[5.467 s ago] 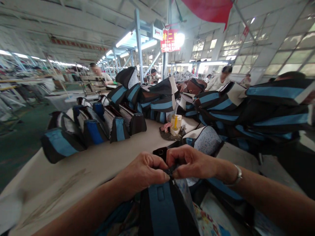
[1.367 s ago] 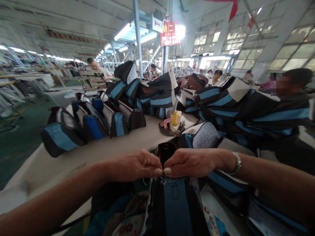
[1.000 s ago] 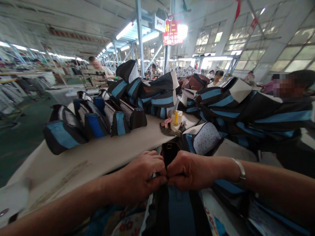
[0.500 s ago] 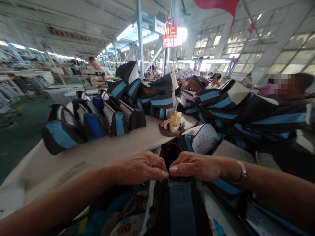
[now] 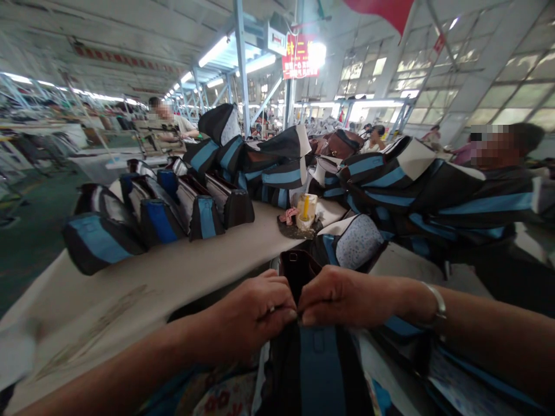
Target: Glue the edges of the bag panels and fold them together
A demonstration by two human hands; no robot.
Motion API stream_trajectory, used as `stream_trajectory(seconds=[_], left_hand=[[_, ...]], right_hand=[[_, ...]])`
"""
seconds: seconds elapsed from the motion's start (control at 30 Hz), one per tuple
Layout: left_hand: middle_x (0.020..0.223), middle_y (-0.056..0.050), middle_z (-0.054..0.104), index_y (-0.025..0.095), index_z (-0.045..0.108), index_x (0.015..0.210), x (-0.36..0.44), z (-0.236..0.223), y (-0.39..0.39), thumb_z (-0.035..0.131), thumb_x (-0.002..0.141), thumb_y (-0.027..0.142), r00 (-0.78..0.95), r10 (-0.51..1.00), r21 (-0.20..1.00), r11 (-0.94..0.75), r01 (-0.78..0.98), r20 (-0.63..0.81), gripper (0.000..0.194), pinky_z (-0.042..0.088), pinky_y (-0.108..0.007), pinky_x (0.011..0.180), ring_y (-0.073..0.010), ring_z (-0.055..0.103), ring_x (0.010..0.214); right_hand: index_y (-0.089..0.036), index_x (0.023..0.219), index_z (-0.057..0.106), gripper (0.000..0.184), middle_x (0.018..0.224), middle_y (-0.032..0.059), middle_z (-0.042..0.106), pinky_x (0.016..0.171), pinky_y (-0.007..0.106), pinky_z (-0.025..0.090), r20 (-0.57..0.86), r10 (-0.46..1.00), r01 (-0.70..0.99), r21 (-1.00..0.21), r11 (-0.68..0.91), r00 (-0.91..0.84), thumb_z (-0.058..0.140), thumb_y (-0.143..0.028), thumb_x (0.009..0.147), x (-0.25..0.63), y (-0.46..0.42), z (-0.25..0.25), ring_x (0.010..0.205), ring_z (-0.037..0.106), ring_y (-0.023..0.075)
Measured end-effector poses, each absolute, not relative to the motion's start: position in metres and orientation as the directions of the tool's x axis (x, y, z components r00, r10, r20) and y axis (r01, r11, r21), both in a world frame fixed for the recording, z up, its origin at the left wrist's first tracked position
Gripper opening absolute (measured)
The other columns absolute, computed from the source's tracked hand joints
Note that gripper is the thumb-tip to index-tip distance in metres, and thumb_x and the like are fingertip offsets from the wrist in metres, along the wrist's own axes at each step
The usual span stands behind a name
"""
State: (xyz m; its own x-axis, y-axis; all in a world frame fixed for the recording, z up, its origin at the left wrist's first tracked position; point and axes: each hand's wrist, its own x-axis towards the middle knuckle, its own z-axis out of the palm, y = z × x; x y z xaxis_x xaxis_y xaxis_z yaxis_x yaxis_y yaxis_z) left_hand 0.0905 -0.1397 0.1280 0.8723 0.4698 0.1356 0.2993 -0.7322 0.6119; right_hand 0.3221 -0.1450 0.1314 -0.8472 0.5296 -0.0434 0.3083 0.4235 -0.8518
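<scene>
Upright in front of me stands a black bag with a blue stripe [image 5: 319, 370], its top edge at hand height. My left hand [image 5: 264, 309] is closed on the near top edge, thumb and fingers pinching it. Right beside it, my right hand [image 5: 342, 297] pinches the same edge, with a bracelet at the wrist. The thumbs nearly meet above the stripe. Behind the hands, the dark inside of the bag shows a small metal-rimmed fitting [image 5: 293, 257] on the far wall. My fingers hide most of the edge.
A pale table [image 5: 234, 254] extends ahead and left. Several unfinished bags [image 5: 162, 222] stand on its left; a large heap of striped bags [image 5: 399, 185] lies at the right. A glue pot with a yellow stick [image 5: 306, 211] sits mid-table. Co-workers [image 5: 505, 153] are farther off.
My left hand has turned and lowered slightly, its knuckles rolling over the bag's edge. My right hand has curled in more tightly. The view has shifted slightly.
</scene>
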Motion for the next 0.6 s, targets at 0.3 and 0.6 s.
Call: stream_trajectory(seconds=[0.3,0.6], left_hand=[[0.101,-0.004,0.061,0.016,0.066,0.098,0.088,0.144,-0.129,0.034,0.101,0.045,0.894,0.443,0.823,-0.484,0.298,-0.063,0.044,0.041,-0.026,0.087,-0.0142,0.054,0.091],[0.082,-0.001,0.062,0.017,0.057,0.072,0.098,0.145,-0.151,0.054,0.089,0.021,0.895,0.437,0.734,-0.636,0.239,0.086,0.018,0.041,-0.028,0.086,-0.0144,0.054,0.085]], right_hand=[[-0.014,0.076,0.048,0.044,0.067,-0.005,0.035,0.051,0.02,0.027,-0.168,0.54,0.396,-0.854,0.339,-0.825,0.043,-0.051,0.1,0.338,-0.147,0.139,0.059,0.031,0.0072],[-0.019,0.065,0.034,0.031,0.063,-0.004,0.038,0.054,0.025,0.026,0.187,0.475,0.29,-0.587,0.756,-0.86,0.05,-0.021,0.091,0.32,-0.171,0.13,0.059,0.035,0.0092]])
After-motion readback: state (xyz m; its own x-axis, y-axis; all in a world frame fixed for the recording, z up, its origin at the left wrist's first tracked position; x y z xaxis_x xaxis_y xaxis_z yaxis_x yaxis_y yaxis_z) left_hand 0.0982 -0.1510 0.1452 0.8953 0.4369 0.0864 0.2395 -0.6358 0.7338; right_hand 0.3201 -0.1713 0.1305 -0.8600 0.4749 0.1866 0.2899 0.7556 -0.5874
